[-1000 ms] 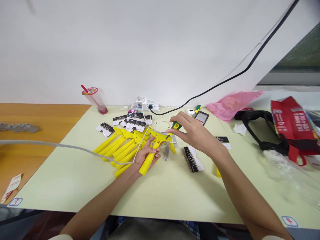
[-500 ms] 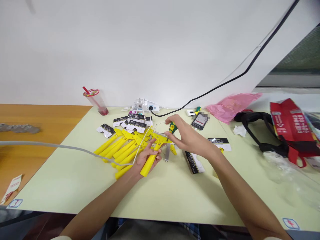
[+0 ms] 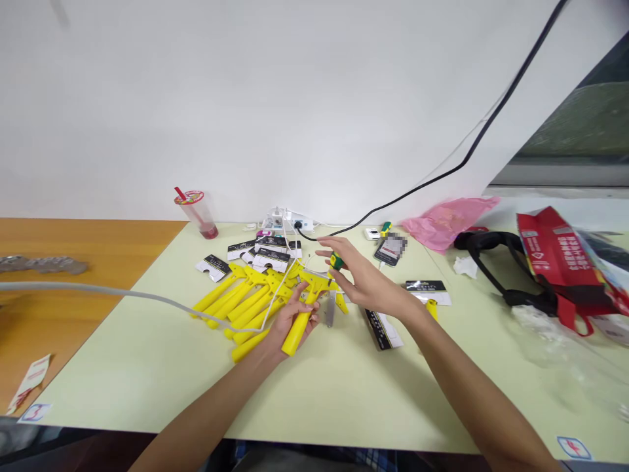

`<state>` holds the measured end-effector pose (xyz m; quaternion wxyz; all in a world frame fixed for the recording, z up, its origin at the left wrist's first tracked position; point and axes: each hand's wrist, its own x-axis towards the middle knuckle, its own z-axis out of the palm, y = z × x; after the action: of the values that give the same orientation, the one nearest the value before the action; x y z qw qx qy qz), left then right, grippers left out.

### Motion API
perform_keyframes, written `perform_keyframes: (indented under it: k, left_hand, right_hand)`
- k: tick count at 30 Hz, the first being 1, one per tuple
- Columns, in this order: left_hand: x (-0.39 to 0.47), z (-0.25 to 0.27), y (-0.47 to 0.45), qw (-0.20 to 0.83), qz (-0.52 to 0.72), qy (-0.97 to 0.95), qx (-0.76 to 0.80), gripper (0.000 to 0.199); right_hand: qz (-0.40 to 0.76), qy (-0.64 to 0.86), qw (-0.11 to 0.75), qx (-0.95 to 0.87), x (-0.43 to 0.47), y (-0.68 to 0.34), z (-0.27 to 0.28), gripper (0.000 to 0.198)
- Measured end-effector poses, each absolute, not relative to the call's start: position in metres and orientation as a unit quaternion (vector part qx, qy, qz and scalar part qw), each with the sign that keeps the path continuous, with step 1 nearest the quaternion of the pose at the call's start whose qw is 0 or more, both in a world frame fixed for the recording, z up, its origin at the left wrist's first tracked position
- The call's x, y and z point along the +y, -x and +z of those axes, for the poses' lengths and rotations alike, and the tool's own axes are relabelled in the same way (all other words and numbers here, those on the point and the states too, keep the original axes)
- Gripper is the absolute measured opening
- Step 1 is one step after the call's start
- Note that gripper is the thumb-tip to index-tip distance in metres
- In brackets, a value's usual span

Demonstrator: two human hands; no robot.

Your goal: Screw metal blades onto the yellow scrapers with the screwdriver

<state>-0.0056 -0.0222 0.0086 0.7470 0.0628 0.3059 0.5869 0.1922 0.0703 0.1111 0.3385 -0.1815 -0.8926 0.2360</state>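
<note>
My left hand (image 3: 295, 317) is closed around a yellow pistol-shaped hand tool (image 3: 299, 328), its handle pointing down toward me. A grey metal plate (image 3: 331, 312) hangs from the tool's right side. In my right hand (image 3: 364, 275) is a short screwdriver with a green and yellow handle (image 3: 336, 261), pinched near its top and held upright over the tool's head. Whether its tip sits in a screw is too small to tell. To the left of my left hand lies a row of several similar yellow tools (image 3: 246, 305), partly under a white cable.
Black-and-white cardboard cards (image 3: 271, 258) lie behind the tools, and another card (image 3: 383, 330) is right of my hands. A phone (image 3: 390, 249), power strip (image 3: 304, 224), drink cup (image 3: 199, 216), pink plastic bag (image 3: 447, 219) and red bag (image 3: 560, 262) stand farther off. A grey cable (image 3: 122, 290) crosses at left.
The view has shifted slightly, so everything sits a little lower. My right fingers have changed position on the screwdriver handle. My left hand keeps its hold on the yellow tool.
</note>
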Motion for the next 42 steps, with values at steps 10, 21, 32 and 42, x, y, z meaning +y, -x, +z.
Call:
perform_keyframes:
  k: [10,21,32,42]
  left_hand:
    - [-0.026,0.010,0.000,0.744,0.603,-0.061,0.281,0.089]
    - [-0.031,0.026,-0.004,0.754,0.598,-0.078,0.259,0.083]
    - [-0.032,0.033,0.000,0.740,0.619,-0.073,0.254,0.091]
    - [-0.030,0.040,0.003,0.725,0.629,-0.098,0.264,0.093]
  right_hand:
    - [0.204,0.215,0.356,-0.886,0.064,-0.182,0.118,0.052]
    - [0.083,0.246,0.440,-0.859,0.062,-0.172,0.116,0.038]
    - [0.104,0.198,0.439,-0.870,0.063,-0.168,0.121,0.043]
    - [0.045,0.285,0.619,-0.730,0.060,-0.171,0.126,0.044]
